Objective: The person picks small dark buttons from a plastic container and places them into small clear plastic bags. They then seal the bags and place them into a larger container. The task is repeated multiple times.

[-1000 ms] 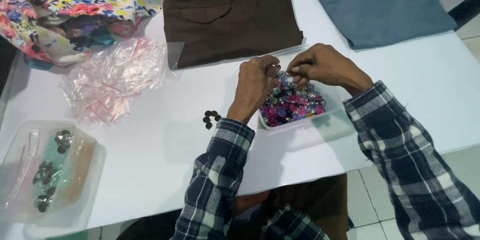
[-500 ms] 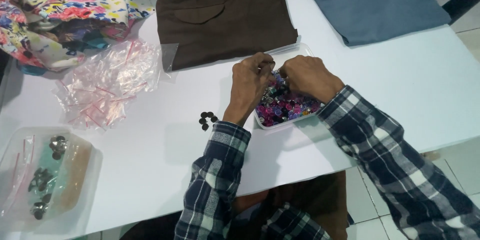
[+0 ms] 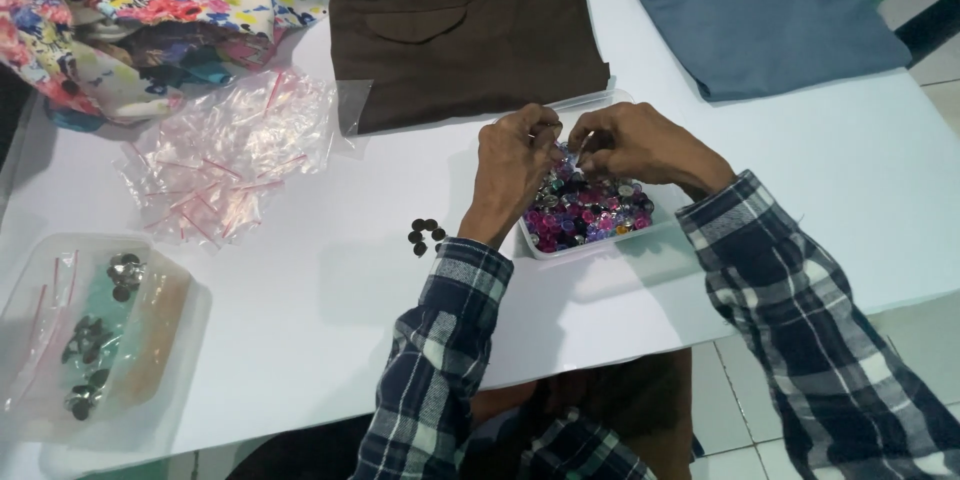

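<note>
Both hands meet fingertip to fingertip directly above the tray of coloured beads [image 3: 588, 217]; left hand [image 3: 515, 165] and right hand [image 3: 630, 145] pinch something too small to make out.

Item between hands [image 3: 565, 140] too small

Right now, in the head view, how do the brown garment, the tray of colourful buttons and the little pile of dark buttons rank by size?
1. Brown garment
2. Tray of colourful buttons
3. Little pile of dark buttons
</note>
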